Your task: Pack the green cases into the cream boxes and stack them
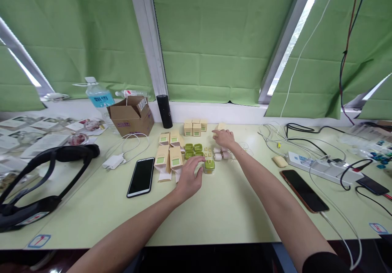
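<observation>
Left hand (189, 180): released, loosely curved, thumb apart from fingers, just left of the lidded green container (209, 165); contact unclear. That container sits near, mid-table, in front of the small yellow pieces (209, 154). Right hand (226, 138): fingers extended over the far right of the cluster, by a pale carton (221, 126) and white rolls (218, 157); cannot tell whether it grips anything.

Handling, my judgement: a light fingertip pinch from above suits these close-set items; keep the right wrist high to clear the rolls, and the left fingers low and soft so the container does not skid.

Counts: lidded container, one. Green tubs (198, 147), four. Yellow pieces, apparently four. Rolls, at least three, partly covered. Larger cartons (162, 158) at left, four; small far cartons (188, 128), at least three.
</observation>
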`<action>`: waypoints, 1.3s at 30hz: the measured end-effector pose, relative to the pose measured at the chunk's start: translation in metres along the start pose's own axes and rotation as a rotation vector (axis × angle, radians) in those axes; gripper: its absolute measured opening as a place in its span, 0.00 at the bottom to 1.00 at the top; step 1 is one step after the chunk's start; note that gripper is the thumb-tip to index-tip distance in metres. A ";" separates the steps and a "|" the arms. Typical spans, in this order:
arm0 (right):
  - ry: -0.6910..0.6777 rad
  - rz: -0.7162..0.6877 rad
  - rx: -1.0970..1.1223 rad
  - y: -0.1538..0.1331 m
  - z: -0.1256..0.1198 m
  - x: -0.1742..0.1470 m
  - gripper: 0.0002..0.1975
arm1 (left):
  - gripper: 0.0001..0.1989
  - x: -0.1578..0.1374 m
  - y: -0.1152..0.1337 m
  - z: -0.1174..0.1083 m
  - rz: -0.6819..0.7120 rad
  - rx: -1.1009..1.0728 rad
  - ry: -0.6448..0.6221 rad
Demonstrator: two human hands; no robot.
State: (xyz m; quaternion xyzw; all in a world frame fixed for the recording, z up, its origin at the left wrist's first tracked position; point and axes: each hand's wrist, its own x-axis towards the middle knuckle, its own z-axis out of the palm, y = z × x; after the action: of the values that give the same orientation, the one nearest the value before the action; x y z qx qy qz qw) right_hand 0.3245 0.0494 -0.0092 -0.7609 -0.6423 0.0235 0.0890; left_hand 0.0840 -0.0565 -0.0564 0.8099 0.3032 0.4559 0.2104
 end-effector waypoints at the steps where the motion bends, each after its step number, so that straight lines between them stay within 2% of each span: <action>1: -0.006 0.002 0.007 -0.004 0.002 0.002 0.22 | 0.14 0.000 0.000 0.000 -0.002 0.000 -0.001; 5: 0.011 0.017 0.038 -0.012 0.007 0.004 0.18 | 0.14 0.000 0.000 -0.001 -0.008 -0.003 -0.003; 10: 0.181 -0.021 0.081 -0.012 -0.003 -0.015 0.20 | 0.14 0.002 0.003 -0.001 -0.032 -0.037 0.019; 13: 0.302 -0.076 0.099 -0.011 -0.013 -0.044 0.23 | 0.13 0.003 0.005 -0.002 -0.101 -0.092 0.033; 15: 0.454 -0.172 0.120 -0.013 -0.020 -0.069 0.24 | 0.12 0.005 0.006 -0.002 -0.147 -0.149 0.049; 17: 0.541 -0.250 0.121 -0.016 -0.023 -0.099 0.26 | 0.14 0.008 0.005 -0.003 -0.174 -0.247 0.069; 20: 0.571 -0.372 0.152 -0.021 -0.020 -0.141 0.28 | 0.21 0.012 0.003 -0.002 -0.184 -0.413 0.080; 24: 0.550 -0.496 0.148 -0.024 0.001 -0.177 0.28 | 0.30 0.016 -0.004 0.002 -0.185 -0.582 0.040; 26: 0.592 -0.583 0.036 -0.026 0.013 -0.187 0.27 | 0.34 0.017 -0.007 0.004 -0.179 -0.708 0.048; 29: 0.737 -0.735 -0.116 -0.034 0.024 -0.193 0.22 | 0.38 0.019 -0.005 0.003 -0.194 -0.908 0.090; 33: 0.942 -0.896 -0.196 -0.047 0.024 -0.198 0.15 | 0.35 0.019 0.005 -0.004 -0.271 -1.177 0.112; 36: 0.935 -0.948 -0.225 -0.052 0.021 -0.199 0.13 | 0.31 0.018 0.010 -0.008 -0.357 -1.280 0.082; 39: 0.896 -0.977 -0.212 -0.054 0.021 -0.199 0.13 | 0.30 0.016 0.011 -0.010 -0.410 -1.269 0.062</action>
State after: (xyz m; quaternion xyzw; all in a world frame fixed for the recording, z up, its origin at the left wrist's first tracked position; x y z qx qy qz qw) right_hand 0.2338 -0.1348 -0.0367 -0.3236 -0.8127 -0.4008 0.2722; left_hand 0.0852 -0.0533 -0.0347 0.4412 0.1299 0.5198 0.7199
